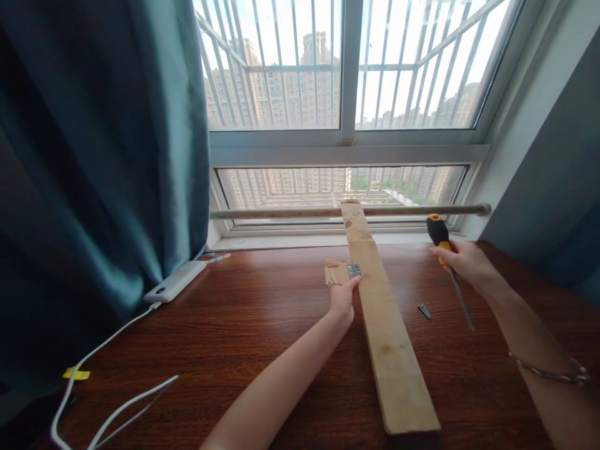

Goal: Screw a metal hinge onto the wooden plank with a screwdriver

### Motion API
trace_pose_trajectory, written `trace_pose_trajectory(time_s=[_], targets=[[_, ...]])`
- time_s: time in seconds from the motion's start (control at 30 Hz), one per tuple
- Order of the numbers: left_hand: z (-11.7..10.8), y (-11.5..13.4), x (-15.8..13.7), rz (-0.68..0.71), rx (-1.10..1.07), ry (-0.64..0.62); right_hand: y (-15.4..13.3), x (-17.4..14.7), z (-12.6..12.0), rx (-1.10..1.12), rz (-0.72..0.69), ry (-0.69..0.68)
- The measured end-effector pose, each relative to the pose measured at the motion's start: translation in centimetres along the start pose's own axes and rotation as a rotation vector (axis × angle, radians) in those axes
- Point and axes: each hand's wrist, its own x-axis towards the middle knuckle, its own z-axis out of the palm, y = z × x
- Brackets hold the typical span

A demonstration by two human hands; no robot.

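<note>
A long wooden board [391, 337] lies lengthwise on the brown tabletop, its far end reaching the metal rail. Against its left edge sits a small wooden block [334, 274], with a silver metal hinge [354, 270] at the join. My left hand [342, 301] is closed there, thumb pressing the hinge's near edge; its other fingers are partly hidden. To the right of the board, my right hand [462, 259] grips a screwdriver [439, 232] with a black and yellow handle. Its shaft points down toward me, apart from the board. Several screws [424, 311] lie on the table between them.
A white power bank [174, 281] with a white cable [112, 337] rests at the left, beside a dark blue curtain [112, 125]. A horizontal metal rail [290, 213] crosses in front of the barred window at the back. Right of the table is a wall.
</note>
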Motion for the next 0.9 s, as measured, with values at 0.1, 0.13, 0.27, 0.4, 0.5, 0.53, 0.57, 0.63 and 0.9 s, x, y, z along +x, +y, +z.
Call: trace_pose_trajectory(time_s=[0.1,0.13,0.27,0.4,0.5,0.53,0.57,0.63,0.9], targets=[[0.2,0.3,-0.4,0.01,-0.032,0.004,5.9,-0.8,1.4,-0.197,0.016,-0.072],[0.3,0.4,-0.5,0.012,-0.04,0.015,7.9,-1.3,1.8,-0.244,0.021,-0.135],[0.5,0.8,-0.7,-0.002,-0.051,0.06,14.1,-3.1,2.9,-0.435,0.027,-0.241],[0.5,1.0,-0.7,-0.004,-0.043,0.072,16.7,-3.9,3.2,-0.518,0.029,-0.28],[0.5,1.1,-0.7,0.004,-0.041,0.082,17.0,-3.9,3.3,-0.547,0.043,-0.301],[0.5,1.1,-0.7,0.006,-0.043,0.082,17.1,-3.9,3.4,-0.549,0.046,-0.306],[0.5,1.1,-0.6,0.007,-0.045,0.081,17.1,-4.0,3.4,-0.546,0.045,-0.311],[0.5,1.0,-0.6,0.008,-0.052,0.08,17.2,-4.0,3.5,-0.528,0.034,-0.312],[0.5,0.9,-0.5,0.01,-0.064,0.073,17.5,-4.0,3.5,-0.596,0.063,-0.281]])
